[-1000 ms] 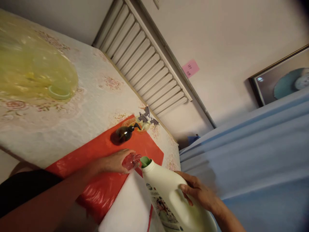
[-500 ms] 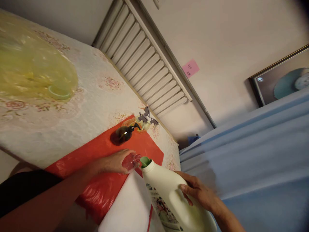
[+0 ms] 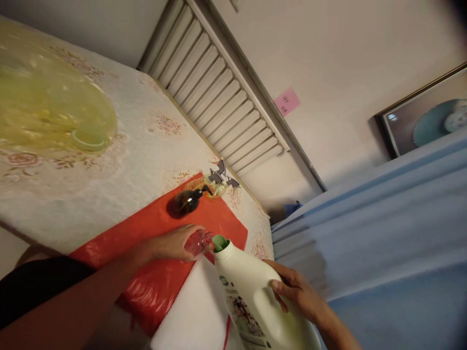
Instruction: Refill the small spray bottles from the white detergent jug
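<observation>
Blue fabric (image 3: 383,228) fills most of the right side of the frame, folds running up toward the upper right. Left of it there's a pale floral tablecloth (image 3: 146,160) covering the surface, with a big floppy yellow-green see-through plastic thing (image 3: 47,107) at the upper left. A white slatted panel (image 3: 222,102) runs diagonally along the wall top centre, a pink sticky note (image 3: 287,101) just right of it, and a framed picture (image 3: 423,114) at the far right edge. Lower centre, a red plastic sheet (image 3: 153,282) lies on the cloth, partly under a white pad (image 3: 197,311). The big white jug (image 3: 251,296) sits at the bottom centre, tilted, its green spout touching or nearly touching the mouth of the small clear bottle (image 3: 199,241). Right hand (image 3: 297,291) is wrapped around the jug's handle side, fingers curled tight. Left hand (image 3: 175,242) is closed around the little bottle, holding it on the red sheet. Behind them, a dark brown pump bottle (image 3: 187,201) stands near the sheet's far edge, some small grey clips (image 3: 221,175) just beyond
</observation>
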The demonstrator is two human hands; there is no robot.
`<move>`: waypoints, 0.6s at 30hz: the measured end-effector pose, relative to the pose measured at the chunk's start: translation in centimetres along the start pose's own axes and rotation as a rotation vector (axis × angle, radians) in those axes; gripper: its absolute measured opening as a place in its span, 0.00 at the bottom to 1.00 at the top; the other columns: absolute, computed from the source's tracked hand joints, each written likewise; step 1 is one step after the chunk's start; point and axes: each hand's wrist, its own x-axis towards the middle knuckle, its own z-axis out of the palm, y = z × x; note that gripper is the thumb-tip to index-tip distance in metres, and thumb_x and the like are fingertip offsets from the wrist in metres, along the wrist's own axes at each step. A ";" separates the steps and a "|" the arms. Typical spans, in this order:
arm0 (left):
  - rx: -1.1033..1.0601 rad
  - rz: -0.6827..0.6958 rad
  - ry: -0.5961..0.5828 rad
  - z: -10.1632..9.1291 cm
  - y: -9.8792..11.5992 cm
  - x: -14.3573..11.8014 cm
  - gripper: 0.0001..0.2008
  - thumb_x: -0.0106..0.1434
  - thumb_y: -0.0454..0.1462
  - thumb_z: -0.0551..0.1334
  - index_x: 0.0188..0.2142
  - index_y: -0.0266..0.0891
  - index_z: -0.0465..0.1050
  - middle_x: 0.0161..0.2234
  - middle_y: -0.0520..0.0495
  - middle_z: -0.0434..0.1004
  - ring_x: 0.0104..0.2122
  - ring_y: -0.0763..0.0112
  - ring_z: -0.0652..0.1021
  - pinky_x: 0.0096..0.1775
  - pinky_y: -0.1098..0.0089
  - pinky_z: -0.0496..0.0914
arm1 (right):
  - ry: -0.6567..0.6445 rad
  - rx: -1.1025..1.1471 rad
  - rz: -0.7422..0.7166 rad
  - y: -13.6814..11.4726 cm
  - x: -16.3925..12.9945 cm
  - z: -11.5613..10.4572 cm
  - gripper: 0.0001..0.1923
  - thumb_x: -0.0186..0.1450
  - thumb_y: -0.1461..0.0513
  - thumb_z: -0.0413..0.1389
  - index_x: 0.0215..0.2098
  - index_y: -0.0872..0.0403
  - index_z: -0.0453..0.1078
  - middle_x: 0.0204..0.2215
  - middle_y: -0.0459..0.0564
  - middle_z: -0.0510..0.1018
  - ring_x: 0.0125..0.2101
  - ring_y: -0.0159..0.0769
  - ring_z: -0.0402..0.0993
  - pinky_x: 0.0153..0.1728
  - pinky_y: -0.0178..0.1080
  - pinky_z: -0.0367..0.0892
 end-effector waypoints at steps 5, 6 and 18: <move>-0.030 0.015 -0.047 0.1 -0.6 -0.1 0.32 0.52 0.51 0.64 0.55 0.42 0.64 0.53 0.44 0.71 0.52 0.58 0.73 0.54 0.65 0.66 | 0.012 -0.007 -0.030 0.3 0.0 0.7 0.26 0.64 0.49 0.53 0.55 0.54 0.66 0.26 0.44 0.68 0.19 0.26 0.59 0.18 0.30 0.59; -0.033 0.010 -0.051 0.1 -0.6 -0.1 0.34 0.52 0.51 0.65 0.55 0.42 0.64 0.54 0.44 0.71 0.52 0.57 0.72 0.54 0.64 0.65 | 0.019 -0.009 -0.031 0.3 0.0 0.9 0.25 0.65 0.49 0.53 0.55 0.53 0.66 0.26 0.44 0.68 0.19 0.26 0.59 0.19 0.30 0.59; -0.083 -0.055 -0.086 0.6 -2.0 -0.3 0.45 0.46 0.40 0.68 0.63 0.39 0.53 0.63 0.39 0.59 0.61 0.53 0.63 0.59 0.63 0.60 | 0.274 -0.020 0.057 -0.7 0.1 2.3 0.25 0.54 0.53 0.62 0.46 0.56 0.69 0.29 0.44 0.72 0.17 0.24 0.59 0.17 0.31 0.56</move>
